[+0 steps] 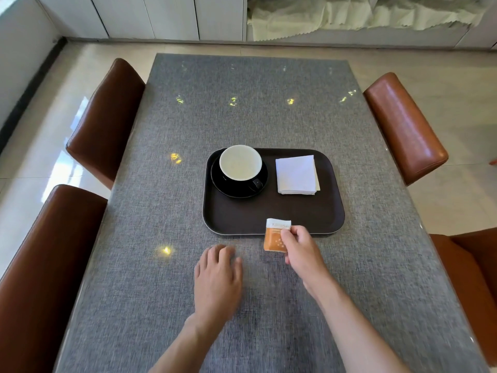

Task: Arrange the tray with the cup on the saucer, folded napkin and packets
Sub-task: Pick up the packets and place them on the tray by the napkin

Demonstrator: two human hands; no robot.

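We note right hand point(301, 249) pinching orange packet point(277, 235) over tray point(242, 219) rim at 6 o'clock. Left hand point(217, 278) flat on table point(242, 103), empty. Cup point(240, 162) on saucer point(228, 188) at 10 o'clock, napkin point(297, 175) at 2 o'clock. Risk: packet released on rim, slides off onto table.

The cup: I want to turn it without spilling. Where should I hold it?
Pinch the small handle on the cup, coming from the near side. It points toward the near right edge of the saucer, clear of the napkin.
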